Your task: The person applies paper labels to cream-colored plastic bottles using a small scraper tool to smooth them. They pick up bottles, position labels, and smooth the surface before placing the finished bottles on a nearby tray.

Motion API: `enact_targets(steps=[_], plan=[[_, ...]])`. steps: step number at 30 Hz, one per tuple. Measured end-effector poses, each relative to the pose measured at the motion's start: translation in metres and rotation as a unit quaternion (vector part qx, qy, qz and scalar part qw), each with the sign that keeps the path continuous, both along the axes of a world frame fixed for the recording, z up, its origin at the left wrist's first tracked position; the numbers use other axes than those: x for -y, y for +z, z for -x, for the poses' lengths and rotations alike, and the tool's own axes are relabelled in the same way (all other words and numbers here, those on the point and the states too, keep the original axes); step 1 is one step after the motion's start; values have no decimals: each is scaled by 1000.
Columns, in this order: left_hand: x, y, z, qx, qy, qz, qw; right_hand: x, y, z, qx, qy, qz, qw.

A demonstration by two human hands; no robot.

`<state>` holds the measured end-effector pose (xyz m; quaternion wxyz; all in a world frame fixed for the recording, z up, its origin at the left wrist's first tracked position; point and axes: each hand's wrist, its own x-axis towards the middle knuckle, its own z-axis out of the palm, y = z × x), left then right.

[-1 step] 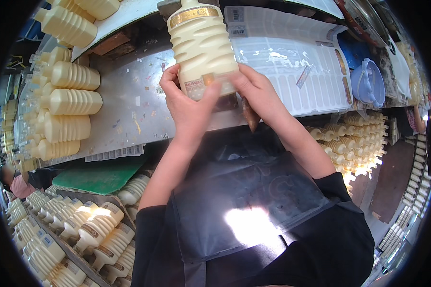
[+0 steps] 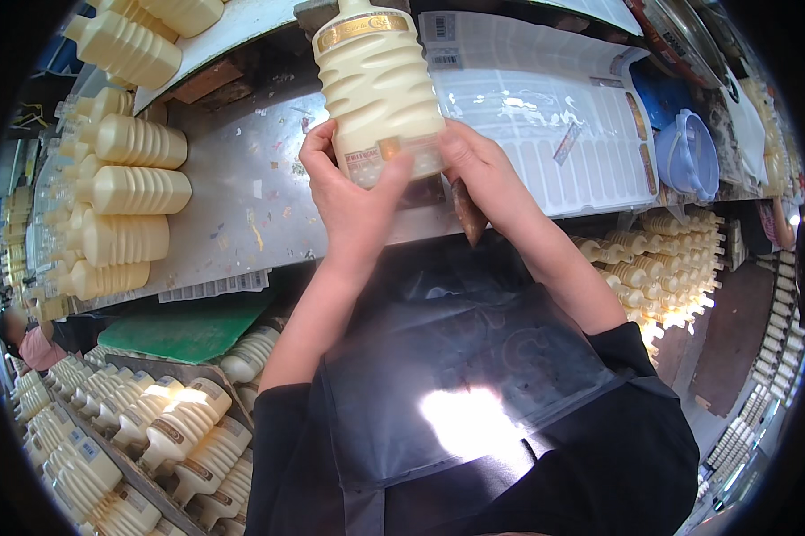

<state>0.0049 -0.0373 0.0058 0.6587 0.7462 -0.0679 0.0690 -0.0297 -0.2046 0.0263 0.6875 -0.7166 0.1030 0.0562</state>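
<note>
A cream ribbed bottle point(image 2: 380, 94) lies on the bench with its neck pointing away from me. A gold label band crosses its shoulder, and a clear printed label point(image 2: 364, 157) with a small gold square sits near its base. My left hand point(image 2: 353, 192) grips the bottle's left side, its thumb pressed over the label and slightly blurred. At the lower right edge of the bottle, my right hand point(image 2: 487, 174) is closed against it. A brown pointed piece point(image 2: 467, 213) sticks out below my right palm; its upper part is hidden.
Stacked cream bottles point(image 2: 139, 189) lie at the left. Right of the held bottle are clear label sheets point(image 2: 545, 116), then a pale blue bucket point(image 2: 690, 156). Below the bench are a green board point(image 2: 188, 326) and racks of labelled bottles point(image 2: 183, 424). Another person point(image 2: 41, 344) is at far left.
My right thumb has shifted right, off the label and onto the bottle's edge. The left hand and the bottle have stayed in place.
</note>
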Motion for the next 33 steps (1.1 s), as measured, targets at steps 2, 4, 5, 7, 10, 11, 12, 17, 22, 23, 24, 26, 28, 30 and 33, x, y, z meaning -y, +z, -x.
enact_targets(steps=[2, 4, 5, 7, 10, 11, 12, 17, 22, 23, 24, 26, 28, 30, 33], plan=[[-1, -1, 0, 4, -3, 1, 1000, -2, 0, 1, 6, 2, 32, 999], [-1, -3, -1, 6, 0, 7, 1000, -4, -2, 1, 18, 22, 143, 989], [-1, -4, -1, 9, -3, 9, 1000, -4, -4, 1, 24, 12, 141, 990], [-1, -4, 0, 18, -3, -4, 1000, -5, -8, 1, 50, 12, 122, 991], [-1, -4, 0, 23, 0, -2, 1000, -5, -17, 2, 69, -2, 89, 994], [-1, -4, 0, 18, -15, -6, 1000, -4, -19, 2, 61, 4, 67, 996], [-3, -4, 1, 13, -29, -10, 999, -3, -21, 3, 49, -2, 42, 998], [-3, -7, 1, 20, -11, 25, 999, 24, -12, 0, -73, -19, -77, 994], [-6, -12, -3, 20, -25, 41, 999, 34, 22, -3, 31, -132, -110, 985], [-7, -14, -3, 22, -27, 47, 998, 25, 27, 2, 58, -115, -70, 989], [-7, -14, -3, 19, -26, 49, 998, 12, 31, 9, 106, -87, -35, 990], [-7, -16, -3, 16, -26, 49, 998, -7, 34, 18, 109, -31, 112, 987], [-9, -17, -4, 15, -24, 44, 999, -12, 33, 25, 178, -23, 303, 936], [-11, -17, -5, 12, -31, 53, 998, -1, 27, 26, 128, -60, 297, 944], [-13, -20, -5, 7, -35, 61, 998, 21, 14, 22, 15, -83, 226, 971]])
